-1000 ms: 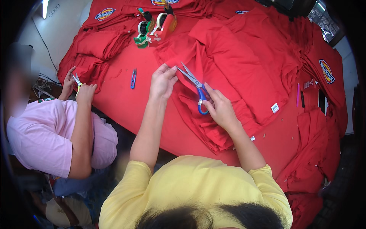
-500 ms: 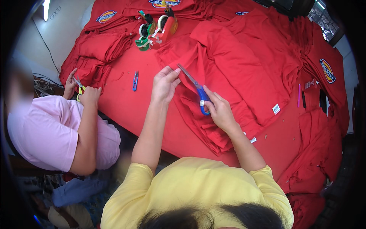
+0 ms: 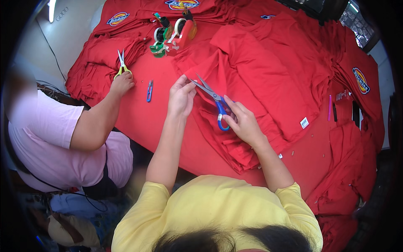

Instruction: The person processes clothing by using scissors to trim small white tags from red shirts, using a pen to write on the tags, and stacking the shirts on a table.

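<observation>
scissors [image 3: 215, 102], handle in right hand [image 3: 243, 124] fingers

Blue-handled scissors [image 3: 215, 103], red garment [image 3: 260, 80], yellow-handled scissors [image 3: 122, 65], small blue snips [image 3: 149, 90].

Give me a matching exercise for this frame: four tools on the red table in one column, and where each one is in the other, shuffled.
Things:
1. blue-handled scissors
2. yellow-handled scissors
3. small blue snips
4. tape dispensers

Places:
A. lying loose on the red cloth between the two people's hands
B. in the right hand, blades by the left hand
C. standing at the table's far side
D. in the co-worker's hand

Pairs: 1-B, 2-D, 3-A, 4-C
</observation>
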A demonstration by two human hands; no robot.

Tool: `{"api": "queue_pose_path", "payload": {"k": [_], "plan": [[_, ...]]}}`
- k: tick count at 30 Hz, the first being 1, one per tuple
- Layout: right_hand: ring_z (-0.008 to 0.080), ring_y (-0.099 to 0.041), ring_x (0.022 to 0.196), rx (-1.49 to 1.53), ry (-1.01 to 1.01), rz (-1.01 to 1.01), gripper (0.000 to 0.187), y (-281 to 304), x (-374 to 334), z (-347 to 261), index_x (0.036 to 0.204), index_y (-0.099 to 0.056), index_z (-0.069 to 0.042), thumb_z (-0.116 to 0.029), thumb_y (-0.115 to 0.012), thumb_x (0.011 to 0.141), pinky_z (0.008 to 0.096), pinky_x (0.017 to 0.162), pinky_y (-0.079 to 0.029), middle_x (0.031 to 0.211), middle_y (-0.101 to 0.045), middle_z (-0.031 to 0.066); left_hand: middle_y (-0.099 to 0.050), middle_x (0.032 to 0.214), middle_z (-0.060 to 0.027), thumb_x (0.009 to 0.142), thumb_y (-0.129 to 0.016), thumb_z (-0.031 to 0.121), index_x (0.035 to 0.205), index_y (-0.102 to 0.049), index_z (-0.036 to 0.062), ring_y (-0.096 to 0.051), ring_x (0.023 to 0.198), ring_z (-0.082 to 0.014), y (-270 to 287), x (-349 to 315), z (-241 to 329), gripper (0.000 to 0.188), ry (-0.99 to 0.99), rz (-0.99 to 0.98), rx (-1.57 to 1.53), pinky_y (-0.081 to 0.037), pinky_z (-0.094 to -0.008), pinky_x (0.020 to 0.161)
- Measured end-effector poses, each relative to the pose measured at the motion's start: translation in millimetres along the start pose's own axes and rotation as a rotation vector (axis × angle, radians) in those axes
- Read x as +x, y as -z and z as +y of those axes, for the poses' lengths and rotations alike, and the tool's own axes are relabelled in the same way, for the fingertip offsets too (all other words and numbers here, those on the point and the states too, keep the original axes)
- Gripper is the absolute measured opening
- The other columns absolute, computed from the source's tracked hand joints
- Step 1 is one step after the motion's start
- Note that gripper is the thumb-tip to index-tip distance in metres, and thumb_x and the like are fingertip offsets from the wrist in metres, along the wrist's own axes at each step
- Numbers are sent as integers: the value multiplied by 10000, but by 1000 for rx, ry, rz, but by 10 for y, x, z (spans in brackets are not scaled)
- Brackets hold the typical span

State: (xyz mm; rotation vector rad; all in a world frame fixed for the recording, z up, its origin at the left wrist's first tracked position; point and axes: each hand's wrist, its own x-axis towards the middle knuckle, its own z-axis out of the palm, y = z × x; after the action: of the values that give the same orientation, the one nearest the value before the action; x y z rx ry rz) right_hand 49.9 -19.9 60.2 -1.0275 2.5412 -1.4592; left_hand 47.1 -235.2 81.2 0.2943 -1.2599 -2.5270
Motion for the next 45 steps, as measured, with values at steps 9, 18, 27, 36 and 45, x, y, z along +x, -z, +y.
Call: {"api": "queue_pose_path", "payload": {"k": [9,18,27,36,45], "plan": [[243,-561,718,23,22,25,533,-61,31,18,1368,-433,-29,-155,-612,883,348,648,-443,876,-554,131,-610,1070,-95,851,-543,-81,1161,-561,-29,-598,982,-174,-28,-38,4,314,25,-66,60,-487,-296,870],[158,-558,662,345,-198,-35,472,-63,45,15,1377,-444,-52,-120,-546,920,300,642,-466,835,-578,92,-602,1095,-68,844,-556,-87,1185,-557,-14,-580,1007,-147,-56,-49,-11,349,49,-80,69,-465,-283,925],[90,-557,639,545,-180,-64,445,-99,62,2,1385,-431,-37,-78,-471,943,230,552,-493,876,-600,68,-602,1071,-60,840,-568,-79,1187,-558,-4,-579,976,-136,1,-68,-10,355,38,-71,120,-475,-266,864],[159,-642,680,954,-345,-44,463,537,-493,-333,1375,-400,15,-89,-477,930,250,600,-548,945,-636,140,-555,755,7,744,-732,2,1133,-464,39,-516,611,-70,384,678,225,474,-212,9,520,-413,-207,548],[266,-679,759,-463,-1142,599,331,1398,-2704,98,1265,-498,47,-44,-479,947,372,612,-563,974,-632,224,-639,906,-150,854,-623,215,1090,-640,40,-650,822,-273,1198,2260,659,294,-235,35,1961,-524,-380,712]]}}
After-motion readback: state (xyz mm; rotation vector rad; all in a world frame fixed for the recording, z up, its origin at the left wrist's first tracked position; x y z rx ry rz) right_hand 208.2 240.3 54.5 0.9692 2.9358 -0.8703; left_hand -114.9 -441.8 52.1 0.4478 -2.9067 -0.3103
